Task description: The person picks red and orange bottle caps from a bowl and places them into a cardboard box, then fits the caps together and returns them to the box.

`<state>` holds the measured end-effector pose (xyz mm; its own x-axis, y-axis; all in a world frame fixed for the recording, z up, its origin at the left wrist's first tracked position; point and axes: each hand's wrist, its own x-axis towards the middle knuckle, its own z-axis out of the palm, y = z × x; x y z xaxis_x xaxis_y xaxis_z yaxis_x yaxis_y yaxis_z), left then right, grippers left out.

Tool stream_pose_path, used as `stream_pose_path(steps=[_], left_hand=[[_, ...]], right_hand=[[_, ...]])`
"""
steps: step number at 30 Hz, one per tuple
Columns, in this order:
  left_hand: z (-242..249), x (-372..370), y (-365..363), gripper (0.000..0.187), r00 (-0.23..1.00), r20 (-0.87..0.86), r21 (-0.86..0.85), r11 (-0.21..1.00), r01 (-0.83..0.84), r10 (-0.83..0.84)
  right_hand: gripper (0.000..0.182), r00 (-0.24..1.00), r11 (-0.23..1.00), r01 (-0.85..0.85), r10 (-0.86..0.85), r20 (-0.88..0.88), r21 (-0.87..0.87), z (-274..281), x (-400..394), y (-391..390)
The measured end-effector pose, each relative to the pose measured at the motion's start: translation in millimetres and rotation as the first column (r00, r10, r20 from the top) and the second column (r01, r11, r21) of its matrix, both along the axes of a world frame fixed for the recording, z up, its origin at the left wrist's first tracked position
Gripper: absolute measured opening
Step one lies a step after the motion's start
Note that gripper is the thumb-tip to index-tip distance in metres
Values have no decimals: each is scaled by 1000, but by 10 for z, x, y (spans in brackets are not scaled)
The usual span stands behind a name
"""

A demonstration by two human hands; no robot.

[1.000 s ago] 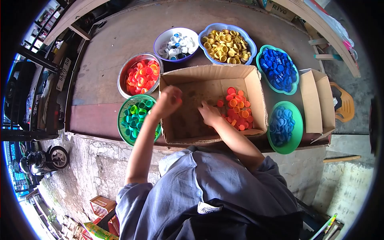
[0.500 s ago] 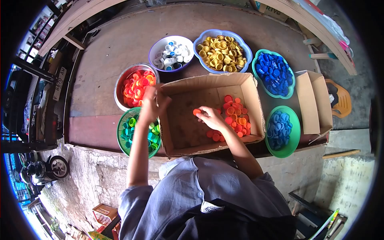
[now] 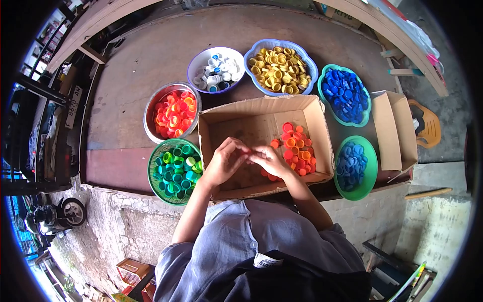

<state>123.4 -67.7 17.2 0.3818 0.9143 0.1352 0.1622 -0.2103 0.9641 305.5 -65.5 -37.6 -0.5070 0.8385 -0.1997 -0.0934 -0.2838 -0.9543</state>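
Over the cardboard box [image 3: 214,126], my left hand [image 3: 226,162] and my right hand [image 3: 269,160] meet at the fingertips. Pinched between them is a red bottle cap [image 3: 247,153], mostly covered by the fingers. Inside the box, red and orange caps [image 3: 302,151] lie heaped on the right side, beside and beyond my right hand. To the left of the box stands a metal bowl [image 3: 149,121] of red and orange caps. A green basket [image 3: 152,177] with green and teal caps is close to my left forearm.
Behind the box are a white bowl [image 3: 192,65] of white caps and a lavender basket [image 3: 313,68] of yellow caps. On the right, a teal basket [image 3: 369,108] holds dark blue caps and a green bowl [image 3: 373,173] light blue ones. A smaller carton [image 3: 395,128] stands farther right.
My left hand has come from beside the metal bowl into the box, meeting my right hand at the red cap. My right hand stays over the box, slightly lower.
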Motion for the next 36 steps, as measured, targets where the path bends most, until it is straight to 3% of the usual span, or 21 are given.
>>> stream_pose_path(steps=[3,6,7,10,11,12,14,16,20,21,23,24,25,26,27,28,30,31,32,34,36], left_hand=[[52,-78,-16,16,989,-144,107,994,-22,37],[-29,-165,-7,20,989,-134,123,990,72,-56],[-14,-199,-17,19,996,-70,24,998,61,-59],[157,-484,97,16,976,-180,96,990,-106,122],[60,-659,227,16,953,-178,206,956,-209,247],[-37,-852,392,17,915,-163,312,899,-306,368],[23,-1133,656,21,765,-244,473,761,-444,597],[-95,-1397,886,25,709,-275,527,718,-454,650],[-408,-1392,896,47,680,-431,543,773,-329,592],[-286,-1224,811,56,764,-421,331,867,-372,489],[-238,-933,673,54,800,-411,238,899,-368,437],[-128,-747,583,52,878,-311,121,932,-342,363],[-157,-636,509,53,834,-401,403,890,-211,379],[-169,-520,428,54,793,-444,506,847,-162,417],[-152,-422,316,54,791,-443,485,855,-184,421],[-116,-337,214,54,790,-441,465,861,-205,426],[-4,-211,57,51,847,-456,422,904,-66,275],[58,-137,-11,50,898,-408,331,943,-26,168],[53,-77,-49,43,957,-277,312,950,6,85],[-13,-36,-90,37,984,-174,239,971,13,30],[1,-59,-98,32,987,-158,229,973,6,31]], right_hand=[[23,998,999,-46,45,-42,-15,18,-34,-18],[23,977,980,-197,193,-92,-35,21,-2,-23],[31,966,966,-255,253,-58,-43,57,24,-25],[41,958,963,-244,222,183,111,266,125,-1],[48,937,968,-236,201,285,92,274,201,58],[49,884,980,-186,134,449,73,245,274,110],[53,509,829,-368,-198,837,421,-87,478,170],[47,441,794,-412,-255,860,447,-142,469,180],[34,311,775,-537,-185,932,333,-179,264,231],[27,309,765,-547,-192,931,340,-240,202,213],[25,253,722,-623,-180,951,302,-413,136,194],[23,248,700,-649,-177,952,299,-555,135,192],[22,363,716,-601,-151,920,355,-515,145,212],[20,472,733,-547,-128,872,404,-468,180,253],[19,575,751,-488,-106,811,444,-397,198,271],[18,743,858,-323,-33,669,401,-337,179,271],[17,964,987,-33,-11,266,159,-215,104,253],[22,999,998,-52,52,-4,-38,-124,100,240],[23,996,997,-60,57,-64,-53,-58,87,208],[23,981,994,-81,65,-185,-78,32,41,117],[26,976,989,-102,79,-204,-107,50,13,70]])
